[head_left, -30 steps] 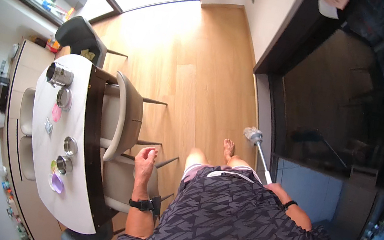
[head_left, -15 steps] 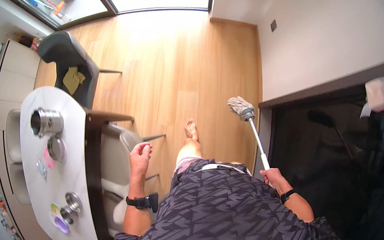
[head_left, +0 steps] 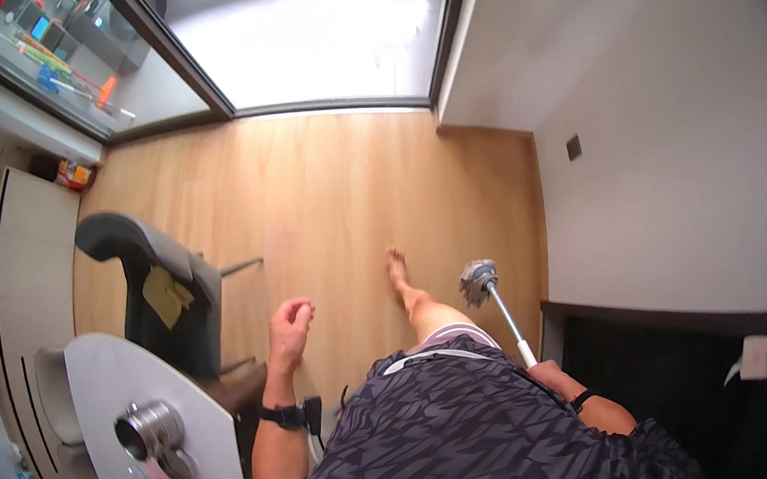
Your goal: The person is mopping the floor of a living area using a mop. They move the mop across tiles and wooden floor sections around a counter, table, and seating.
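My right hand [head_left: 556, 378] is closed around the white grip of a mop [head_left: 505, 318]. Its grey handle slants forward and left, and the grey string mop head [head_left: 477, 282] hangs at or just above the wooden floor; I cannot tell whether it touches. My left hand [head_left: 290, 330] hangs in front of me to the left, over the floor, fingers loosely curled with nothing visible in them. A black device is strapped to the left wrist. My bare foot [head_left: 396, 260] is stretched forward, left of the mop head.
A dark grey chair [head_left: 184, 282] with a yellow cloth [head_left: 166, 297] on it stands at the left. Behind it, a white table [head_left: 102, 375] carries a metal canister [head_left: 149, 429]. Glass doors [head_left: 224, 101] stand ahead, a pale wall [head_left: 686, 189] and dark recess [head_left: 674, 380] on the right.
I have moved forward, so the chair and table slide back toward me and more of the bright area past the doorway shows. The mop stays in my right hand; its head is nearer my body.
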Motion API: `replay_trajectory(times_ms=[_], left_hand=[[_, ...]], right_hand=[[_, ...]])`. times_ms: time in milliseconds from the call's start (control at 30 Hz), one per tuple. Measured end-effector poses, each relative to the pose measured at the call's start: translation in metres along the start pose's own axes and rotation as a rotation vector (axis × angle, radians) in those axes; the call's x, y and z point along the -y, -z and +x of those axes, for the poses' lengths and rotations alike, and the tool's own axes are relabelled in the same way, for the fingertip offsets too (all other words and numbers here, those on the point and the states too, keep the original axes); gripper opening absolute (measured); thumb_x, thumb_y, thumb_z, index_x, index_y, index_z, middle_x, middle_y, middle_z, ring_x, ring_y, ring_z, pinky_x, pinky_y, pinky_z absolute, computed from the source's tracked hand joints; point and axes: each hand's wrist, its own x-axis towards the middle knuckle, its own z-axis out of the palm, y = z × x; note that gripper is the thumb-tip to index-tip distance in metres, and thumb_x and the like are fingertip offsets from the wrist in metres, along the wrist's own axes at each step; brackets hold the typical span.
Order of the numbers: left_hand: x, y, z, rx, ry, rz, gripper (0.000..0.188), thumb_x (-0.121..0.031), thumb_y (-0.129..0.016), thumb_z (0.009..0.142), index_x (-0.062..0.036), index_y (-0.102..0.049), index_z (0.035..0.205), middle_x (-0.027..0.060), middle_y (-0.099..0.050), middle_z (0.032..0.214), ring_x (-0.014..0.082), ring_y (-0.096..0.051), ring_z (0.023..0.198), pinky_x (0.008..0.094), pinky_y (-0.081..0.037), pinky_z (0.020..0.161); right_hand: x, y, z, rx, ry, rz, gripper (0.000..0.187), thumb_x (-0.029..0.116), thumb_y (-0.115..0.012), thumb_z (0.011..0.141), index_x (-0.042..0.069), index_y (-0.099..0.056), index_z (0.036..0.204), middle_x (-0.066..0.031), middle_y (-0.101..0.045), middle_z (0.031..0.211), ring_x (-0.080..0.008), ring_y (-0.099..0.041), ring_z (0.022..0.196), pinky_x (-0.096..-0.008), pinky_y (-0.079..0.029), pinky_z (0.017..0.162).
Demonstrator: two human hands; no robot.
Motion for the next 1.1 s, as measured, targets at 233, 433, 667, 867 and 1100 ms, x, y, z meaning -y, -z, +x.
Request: replay_trajectory(times_ms=[233, 433, 667, 867, 1100], left_hand=[[0.027, 0.065, 0.07, -0.154, 0.271, -0.025, 0.018, -0.015, -0.058, 0.09, -0.0016, -0.061, 0.102, 0.005, -0.065, 0.088, 0.01, -0.059, 0.072, 0.023, -0.048, 0.056], [0.0, 0.102, 0.159, -0.182, 0.473, -0.087, 0.021, -0.02, -0.056, 0.093, -0.006, -0.06, 0.107, 0.0055, -0.066, 0.094, 0.0133, -0.063, 0.074, 0.0244, -0.05, 0.055], [-0.089, 0.147, 0.334, -0.096, 0.451, -0.016, 0.021, -0.021, -0.056, 0.092, -0.0063, -0.06, 0.107, 0.0048, -0.066, 0.093, 0.0122, -0.061, 0.074, 0.0243, -0.05, 0.057], [-0.173, 0.195, 0.462, -0.018, 0.452, 0.005, 0.019, -0.02, -0.056, 0.092, -0.0064, -0.06, 0.106, 0.0034, -0.065, 0.091, 0.0109, -0.06, 0.074, 0.0229, -0.049, 0.058], [-0.271, 0.213, 0.593, 0.022, 0.378, 0.194, 0.021, -0.02, -0.054, 0.093, -0.006, -0.059, 0.109, 0.0052, -0.065, 0.097, 0.0117, -0.061, 0.079, 0.0233, -0.049, 0.059]], right_hand=[[0.199, 0.036, 0.017, 0.13, -0.014, 0.121, 0.029, 0.02, -0.073, 0.075, -0.005, -0.065, 0.088, -0.0088, -0.061, 0.068, -0.0178, -0.055, 0.054, -0.0348, -0.039, 0.047], [0.404, 0.069, 0.058, 0.32, 0.118, 0.295, 0.026, 0.015, -0.065, 0.084, 0.005, -0.056, 0.061, -0.0041, -0.048, 0.047, -0.0149, -0.045, 0.037, -0.0343, -0.037, 0.034], [0.63, 0.109, 0.056, 0.442, 0.105, 0.486, 0.025, 0.025, -0.064, 0.086, 0.007, -0.056, 0.07, -0.0048, -0.054, 0.055, -0.0156, -0.054, 0.045, -0.0324, -0.048, 0.044], [0.619, 0.063, 0.065, 0.331, 0.139, 0.092, 0.024, 0.02, -0.064, 0.084, 0.004, -0.057, 0.067, -0.0085, -0.056, 0.056, -0.0185, -0.057, 0.048, -0.0341, -0.048, 0.045], [0.708, 0.028, 0.079, 0.551, -0.126, 0.591, 0.024, 0.025, -0.062, 0.087, 0.005, -0.053, 0.075, -0.005, -0.054, 0.059, -0.016, -0.052, 0.047, -0.0312, -0.046, 0.043]])
